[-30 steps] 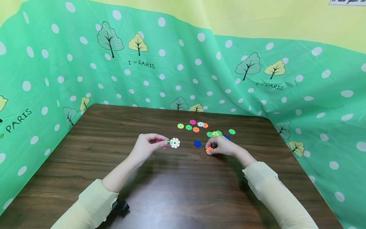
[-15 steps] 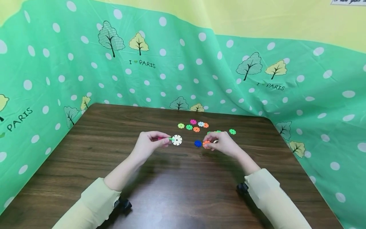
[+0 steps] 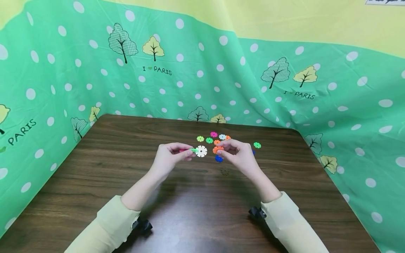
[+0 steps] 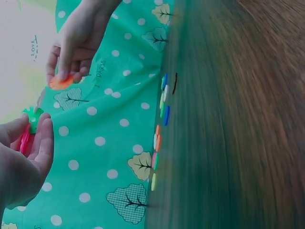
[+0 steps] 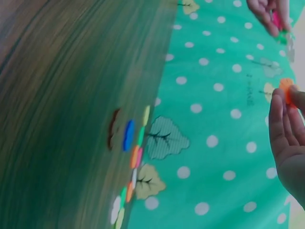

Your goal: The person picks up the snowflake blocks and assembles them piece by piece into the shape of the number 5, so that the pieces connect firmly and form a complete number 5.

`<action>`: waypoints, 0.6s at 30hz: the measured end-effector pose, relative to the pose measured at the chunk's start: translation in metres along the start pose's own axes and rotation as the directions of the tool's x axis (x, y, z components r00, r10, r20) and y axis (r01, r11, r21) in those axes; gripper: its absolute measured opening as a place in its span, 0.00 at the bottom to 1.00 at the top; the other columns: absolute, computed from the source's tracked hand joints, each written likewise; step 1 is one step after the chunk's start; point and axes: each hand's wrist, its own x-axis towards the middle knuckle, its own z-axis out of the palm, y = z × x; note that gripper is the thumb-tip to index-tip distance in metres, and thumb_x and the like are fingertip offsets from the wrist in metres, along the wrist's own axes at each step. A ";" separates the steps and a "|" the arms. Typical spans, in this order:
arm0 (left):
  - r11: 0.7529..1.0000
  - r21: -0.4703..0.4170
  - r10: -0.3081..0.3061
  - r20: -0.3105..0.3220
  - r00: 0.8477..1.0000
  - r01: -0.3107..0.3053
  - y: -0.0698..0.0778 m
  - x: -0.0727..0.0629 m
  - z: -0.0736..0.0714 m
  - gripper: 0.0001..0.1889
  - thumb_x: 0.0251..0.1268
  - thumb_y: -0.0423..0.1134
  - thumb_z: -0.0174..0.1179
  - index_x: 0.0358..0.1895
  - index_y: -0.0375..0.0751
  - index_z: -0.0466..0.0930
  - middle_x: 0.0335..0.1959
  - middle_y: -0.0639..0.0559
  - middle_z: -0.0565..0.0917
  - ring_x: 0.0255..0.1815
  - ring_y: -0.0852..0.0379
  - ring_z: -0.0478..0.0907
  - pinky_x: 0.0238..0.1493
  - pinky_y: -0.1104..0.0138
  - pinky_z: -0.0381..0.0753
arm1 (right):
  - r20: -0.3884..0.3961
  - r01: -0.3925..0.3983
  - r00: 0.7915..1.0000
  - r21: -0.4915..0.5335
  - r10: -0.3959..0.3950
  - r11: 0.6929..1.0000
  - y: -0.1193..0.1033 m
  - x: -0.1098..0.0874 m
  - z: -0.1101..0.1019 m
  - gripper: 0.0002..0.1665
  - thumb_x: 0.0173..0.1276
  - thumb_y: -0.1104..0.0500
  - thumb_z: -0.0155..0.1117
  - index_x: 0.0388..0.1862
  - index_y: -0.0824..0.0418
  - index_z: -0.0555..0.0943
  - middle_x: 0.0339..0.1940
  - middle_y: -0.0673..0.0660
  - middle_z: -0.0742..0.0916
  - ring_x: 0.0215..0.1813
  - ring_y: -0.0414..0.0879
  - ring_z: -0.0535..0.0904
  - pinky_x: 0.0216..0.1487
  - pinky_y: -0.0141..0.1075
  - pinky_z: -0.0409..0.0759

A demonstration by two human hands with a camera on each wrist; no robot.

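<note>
My left hand (image 3: 169,158) pinches a small chain of notched plastic snowflake discs above the table. A pink disc (image 4: 24,140) lies between the fingers, a green disc (image 3: 194,150) is joined to it, and a white disc (image 3: 201,151) sticks out at the right end, facing the head camera. Opposite it, my right hand (image 3: 242,156) pinches an orange disc (image 3: 217,150) between thumb and fingertips. A short gap separates the orange disc from the white one. Both hands are raised off the tabletop, as the two wrist views show.
On the dark wooden table (image 3: 190,218) lie several loose discs, among them a blue disc (image 3: 219,159), a brown disc (image 3: 225,171) and a lime disc (image 3: 200,138). My right hand hides some of them. A green dotted curtain (image 3: 177,77) hangs behind the table.
My right hand has moved left and away from me with the orange disc, uncovering the brown disc. My left hand has shifted slightly right and away from me, so the orange and white discs are closer together.
</note>
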 end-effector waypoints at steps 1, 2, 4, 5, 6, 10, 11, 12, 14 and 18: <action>1.000 -0.004 0.000 -0.002 1.000 0.000 0.000 0.000 0.001 0.13 0.57 0.29 0.65 0.42 0.21 0.80 0.37 0.28 0.83 0.33 0.51 0.86 0.39 0.59 0.84 | -0.013 0.008 1.000 0.000 -0.008 1.000 -0.004 -0.001 0.001 0.12 0.57 0.66 0.70 0.41 0.65 0.83 0.33 0.58 0.88 0.30 0.46 0.82 0.32 0.30 0.81; 1.000 -0.007 0.001 -0.005 1.000 -0.001 0.000 0.000 0.002 0.13 0.57 0.29 0.65 0.42 0.22 0.80 0.36 0.29 0.84 0.33 0.51 0.86 0.39 0.59 0.84 | -0.025 0.017 1.000 0.003 -0.017 1.000 -0.006 -0.001 0.002 0.11 0.58 0.66 0.69 0.41 0.65 0.83 0.33 0.58 0.88 0.30 0.47 0.82 0.32 0.31 0.81; 1.000 -0.011 -0.001 -0.011 1.000 0.000 0.000 0.001 0.004 0.12 0.56 0.29 0.65 0.42 0.22 0.81 0.34 0.32 0.85 0.33 0.50 0.86 0.39 0.59 0.84 | -0.047 0.050 0.998 0.011 -0.049 0.999 -0.011 -0.002 0.005 0.11 0.57 0.67 0.69 0.40 0.66 0.83 0.33 0.59 0.88 0.29 0.48 0.83 0.32 0.31 0.82; 1.000 -0.013 -0.001 -0.013 1.000 0.001 0.000 0.001 0.004 0.12 0.56 0.29 0.65 0.42 0.23 0.81 0.34 0.33 0.85 0.33 0.49 0.86 0.38 0.59 0.85 | -0.057 0.069 0.996 0.015 -0.068 0.997 -0.012 -0.002 0.006 0.10 0.57 0.68 0.69 0.39 0.66 0.83 0.33 0.59 0.88 0.29 0.48 0.83 0.32 0.31 0.82; 1.000 -0.019 -0.003 -0.015 1.000 0.003 0.000 0.001 0.005 0.12 0.56 0.29 0.65 0.41 0.23 0.81 0.33 0.35 0.86 0.33 0.49 0.86 0.38 0.59 0.85 | -0.067 0.086 0.994 0.023 -0.084 0.996 -0.013 -0.003 0.007 0.10 0.56 0.69 0.69 0.39 0.67 0.83 0.33 0.60 0.88 0.29 0.49 0.83 0.32 0.32 0.82; 0.999 -0.035 -0.005 -0.015 1.000 0.005 -0.001 0.002 0.007 0.13 0.56 0.29 0.65 0.42 0.22 0.81 0.32 0.39 0.87 0.33 0.48 0.86 0.38 0.59 0.85 | -0.097 0.138 0.986 0.042 -0.134 0.989 -0.014 -0.004 0.013 0.09 0.55 0.71 0.70 0.36 0.68 0.83 0.31 0.61 0.88 0.28 0.49 0.84 0.31 0.33 0.83; 0.999 -0.038 -0.005 -0.015 1.000 0.004 -0.001 0.002 0.008 0.13 0.56 0.29 0.65 0.42 0.22 0.81 0.32 0.39 0.87 0.33 0.48 0.86 0.38 0.59 0.85 | -0.103 0.145 0.985 0.042 -0.140 0.989 -0.015 -0.004 0.014 0.09 0.54 0.71 0.70 0.35 0.68 0.83 0.30 0.61 0.88 0.28 0.48 0.83 0.31 0.33 0.83; 0.999 -0.041 -0.005 -0.016 1.000 0.004 -0.001 0.002 0.008 0.13 0.56 0.29 0.65 0.42 0.22 0.81 0.32 0.39 0.87 0.33 0.48 0.86 0.38 0.59 0.85 | -0.110 0.146 0.984 0.043 -0.140 0.988 -0.015 -0.004 0.015 0.09 0.54 0.71 0.70 0.35 0.68 0.83 0.30 0.61 0.88 0.28 0.47 0.83 0.31 0.34 0.83; 1.000 -0.029 -0.009 -0.014 1.000 0.008 -0.001 0.002 0.009 0.12 0.57 0.29 0.65 0.42 0.22 0.81 0.32 0.40 0.87 0.32 0.49 0.86 0.38 0.59 0.85 | -0.121 0.144 0.983 0.045 -0.138 0.989 -0.016 -0.005 0.017 0.08 0.54 0.71 0.70 0.34 0.68 0.83 0.30 0.61 0.88 0.28 0.45 0.83 0.32 0.34 0.83; 0.998 0.050 -0.024 -0.005 1.000 0.024 0.000 0.001 0.011 0.12 0.55 0.30 0.67 0.42 0.27 0.83 0.29 0.43 0.87 0.28 0.52 0.85 0.36 0.62 0.85 | -0.131 0.135 0.983 0.053 -0.127 0.989 -0.018 -0.006 0.020 0.08 0.53 0.72 0.70 0.34 0.69 0.83 0.29 0.61 0.88 0.28 0.42 0.83 0.33 0.32 0.83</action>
